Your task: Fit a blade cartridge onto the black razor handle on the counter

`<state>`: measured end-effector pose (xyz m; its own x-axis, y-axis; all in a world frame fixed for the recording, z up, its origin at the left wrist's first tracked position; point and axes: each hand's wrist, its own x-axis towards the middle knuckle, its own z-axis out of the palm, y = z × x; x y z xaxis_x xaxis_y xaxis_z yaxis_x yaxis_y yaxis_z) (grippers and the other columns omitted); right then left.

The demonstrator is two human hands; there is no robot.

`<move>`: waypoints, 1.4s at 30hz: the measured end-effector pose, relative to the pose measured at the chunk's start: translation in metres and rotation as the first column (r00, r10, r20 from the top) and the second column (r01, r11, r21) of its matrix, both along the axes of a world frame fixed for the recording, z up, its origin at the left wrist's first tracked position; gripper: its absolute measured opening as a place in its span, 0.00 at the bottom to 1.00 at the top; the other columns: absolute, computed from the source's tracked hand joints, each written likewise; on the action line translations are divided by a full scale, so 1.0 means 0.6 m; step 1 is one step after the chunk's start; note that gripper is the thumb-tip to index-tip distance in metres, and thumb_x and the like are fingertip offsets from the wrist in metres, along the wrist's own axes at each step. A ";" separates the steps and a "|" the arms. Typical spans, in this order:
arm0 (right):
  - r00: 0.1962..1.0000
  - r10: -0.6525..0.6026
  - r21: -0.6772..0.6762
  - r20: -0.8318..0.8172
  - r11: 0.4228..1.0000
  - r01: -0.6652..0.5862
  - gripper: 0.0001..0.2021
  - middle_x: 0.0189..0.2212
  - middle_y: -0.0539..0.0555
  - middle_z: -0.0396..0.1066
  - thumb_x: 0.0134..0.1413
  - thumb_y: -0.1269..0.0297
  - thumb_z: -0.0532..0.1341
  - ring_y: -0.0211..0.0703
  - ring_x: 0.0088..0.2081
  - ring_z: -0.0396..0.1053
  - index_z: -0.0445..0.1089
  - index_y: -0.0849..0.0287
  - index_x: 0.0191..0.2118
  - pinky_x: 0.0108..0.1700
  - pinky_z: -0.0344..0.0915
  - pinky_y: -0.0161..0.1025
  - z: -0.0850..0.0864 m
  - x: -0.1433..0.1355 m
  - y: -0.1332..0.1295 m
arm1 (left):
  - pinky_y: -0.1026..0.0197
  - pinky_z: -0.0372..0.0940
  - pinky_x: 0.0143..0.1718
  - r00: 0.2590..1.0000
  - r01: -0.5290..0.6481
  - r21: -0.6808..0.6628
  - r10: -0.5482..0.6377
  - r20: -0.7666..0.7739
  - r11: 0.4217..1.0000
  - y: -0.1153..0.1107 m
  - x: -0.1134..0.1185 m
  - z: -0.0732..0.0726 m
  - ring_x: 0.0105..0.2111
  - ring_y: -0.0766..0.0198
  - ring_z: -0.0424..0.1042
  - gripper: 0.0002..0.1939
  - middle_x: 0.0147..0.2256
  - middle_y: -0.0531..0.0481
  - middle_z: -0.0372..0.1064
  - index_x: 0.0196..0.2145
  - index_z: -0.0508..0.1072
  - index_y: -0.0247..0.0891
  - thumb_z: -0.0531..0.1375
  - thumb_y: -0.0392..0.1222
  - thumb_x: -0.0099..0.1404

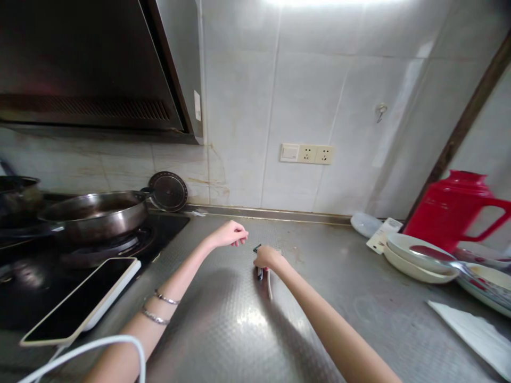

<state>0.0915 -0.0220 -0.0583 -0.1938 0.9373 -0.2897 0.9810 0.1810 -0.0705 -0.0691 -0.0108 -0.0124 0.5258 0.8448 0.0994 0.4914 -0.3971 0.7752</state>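
Note:
My left hand (pixel 230 234) hovers over the metal counter (pixel 223 330), its fingers curled together; whether anything small is between them cannot be made out. Just to its right, my right hand (pixel 266 257) is closed on a small bundle of thin items. A dark tip shows above the fingers, and dark and silvery ends (pixel 260 274) stick out below, beside a pale strip (pixel 270 287) that hangs or leans down. The fingers hide most of the bundle, so what it is cannot be told. The two hands are apart.
On the left, a steel pan (pixel 99 221) stands on the black stove (pixel 163 229), with a phone (pixel 80 303) and white cable (pixel 120 339) nearer. At right are a red jug (pixel 449 213), stacked bowls (pixel 417 266), a white card (pixel 384 235) and white paper (pixel 471 335).

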 end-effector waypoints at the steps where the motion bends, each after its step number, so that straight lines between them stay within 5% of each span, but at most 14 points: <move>1: 1.000 0.001 -0.001 0.002 1.000 -0.001 0.13 0.28 0.60 0.76 0.41 0.75 0.56 0.45 0.31 0.74 0.75 0.64 0.34 0.34 0.68 0.36 -0.002 0.000 0.001 | 0.67 0.61 0.23 1.000 -0.003 -0.002 0.003 -0.005 1.000 -0.004 -0.002 -0.001 0.22 0.69 0.67 0.17 0.25 0.47 0.71 0.26 0.70 0.31 0.53 0.50 0.58; 7: 0.999 0.011 0.110 -0.035 0.994 -0.007 0.13 0.32 0.62 0.76 0.45 0.69 0.57 0.47 0.35 0.74 0.74 0.65 0.37 0.35 0.67 0.35 -0.008 0.002 -0.004 | 0.68 0.59 0.22 0.997 -0.051 0.008 0.052 -0.057 0.999 -0.021 -0.006 -0.012 0.22 0.69 0.67 0.17 0.25 0.47 0.71 0.26 0.71 0.31 0.53 0.50 0.57; 11: 0.998 0.005 0.255 -0.070 0.967 0.013 0.18 0.42 0.67 0.72 0.49 0.63 0.56 0.51 0.42 0.71 0.71 0.66 0.44 0.37 0.65 0.36 0.006 0.037 -0.015 | 0.68 0.57 0.22 0.959 -0.206 0.122 0.225 -0.170 0.971 -0.027 0.005 -0.023 0.21 0.68 0.66 0.15 0.21 0.49 0.69 0.25 0.72 0.32 0.52 0.46 0.56; 17: 0.996 -0.073 0.323 -0.043 0.943 0.083 0.17 0.36 0.69 0.73 0.51 0.62 0.53 0.51 0.38 0.72 0.73 0.68 0.38 0.33 0.62 0.35 0.014 0.180 -0.033 | 0.65 0.57 0.27 0.917 -0.218 0.230 0.280 -0.285 0.948 -0.054 0.058 -0.062 0.26 0.64 0.69 0.16 0.22 0.47 0.70 0.22 0.72 0.33 0.53 0.47 0.56; 25: 0.985 -0.175 0.300 0.003 0.939 0.166 0.16 0.32 0.69 0.74 0.51 0.63 0.53 0.47 0.33 0.72 0.75 0.69 0.33 0.28 0.58 0.33 -0.020 0.339 -0.073 | 0.60 0.62 0.32 0.780 -0.211 0.292 0.341 -0.525 0.933 -0.091 0.136 -0.108 0.35 0.55 0.72 0.20 0.33 0.40 0.73 0.27 0.74 0.36 0.50 0.53 0.60; 32: 0.982 -0.190 0.271 -0.002 0.945 0.184 0.17 0.34 0.67 0.74 0.52 0.62 0.52 0.45 0.34 0.72 0.75 0.67 0.33 0.28 0.57 0.32 -0.036 0.365 -0.081 | 0.56 0.65 0.36 0.701 -0.184 0.348 0.371 -0.609 0.919 -0.095 0.160 -0.111 0.39 0.51 0.72 0.18 0.38 0.39 0.73 0.32 0.74 0.37 0.49 0.48 0.60; 42: 0.977 -0.213 0.257 0.007 0.945 0.204 0.17 0.37 0.68 0.73 0.52 0.61 0.53 0.51 0.38 0.72 0.75 0.66 0.36 0.33 0.61 0.35 -0.038 0.365 -0.088 | 0.58 0.65 0.35 0.697 -0.171 0.343 0.360 -0.620 0.923 -0.096 0.173 -0.120 0.39 0.52 0.73 0.14 0.37 0.38 0.73 0.33 0.74 0.36 0.51 0.42 0.57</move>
<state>0.3107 -0.0749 -0.0813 0.0198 0.9990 -0.0401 0.9997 -0.0204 -0.0148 0.0348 -0.0685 -0.0844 0.2909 0.9562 0.0339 0.9503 -0.2928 0.1054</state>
